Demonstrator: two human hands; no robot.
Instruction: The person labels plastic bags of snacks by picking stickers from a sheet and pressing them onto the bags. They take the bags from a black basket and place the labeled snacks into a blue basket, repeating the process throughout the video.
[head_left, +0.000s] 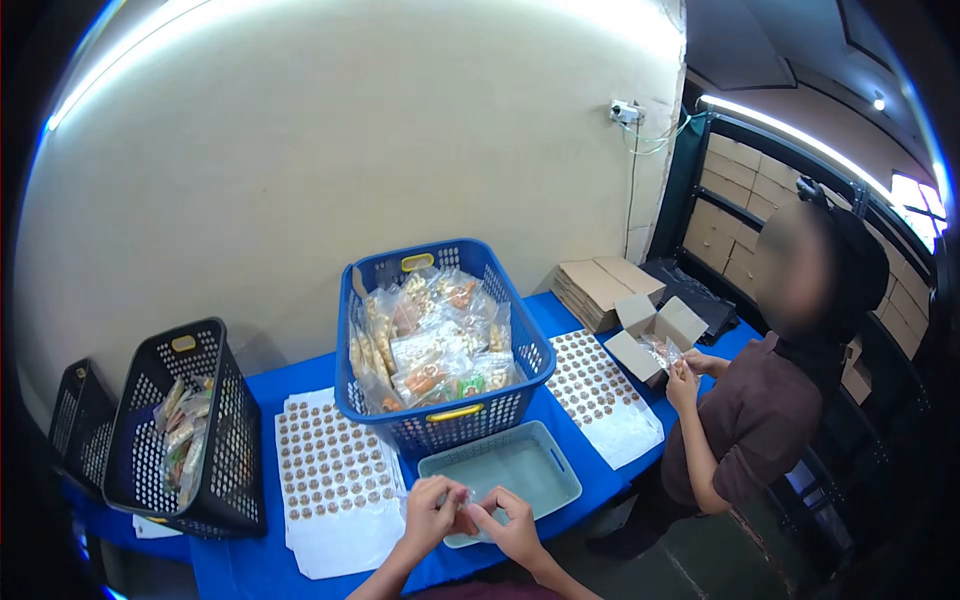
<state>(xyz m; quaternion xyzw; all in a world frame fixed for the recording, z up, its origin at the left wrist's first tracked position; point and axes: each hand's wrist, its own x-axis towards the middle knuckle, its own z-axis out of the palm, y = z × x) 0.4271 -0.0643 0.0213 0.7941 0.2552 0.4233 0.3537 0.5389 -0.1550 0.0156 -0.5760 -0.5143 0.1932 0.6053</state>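
Note:
My left hand (pixel 432 514) and my right hand (pixel 512 526) are close together over the near edge of a grey-green plastic tray (pixel 572 488). Fingers of both hands are closed on a small clear plastic bag (pixel 472 494); its contents are mostly hidden by my fingers. Just beyond the tray stands a large blue basket (pixel 440 428), heaped with clear bags of snacks (pixel 440 340). To the left of my hands lies a white sheet of round stickers (pixel 335 460), in rows, with a blank lower part.
Two dark baskets, one (pixel 235 450) holding filled packets, stand at left. A second sticker sheet (pixel 600 400), stacked flat cartons (pixel 605 285) and an open cardboard box (pixel 655 335) lie right on the blue-covered table (pixel 240 565). At right, a person (pixel 750 420) holds a clear packet.

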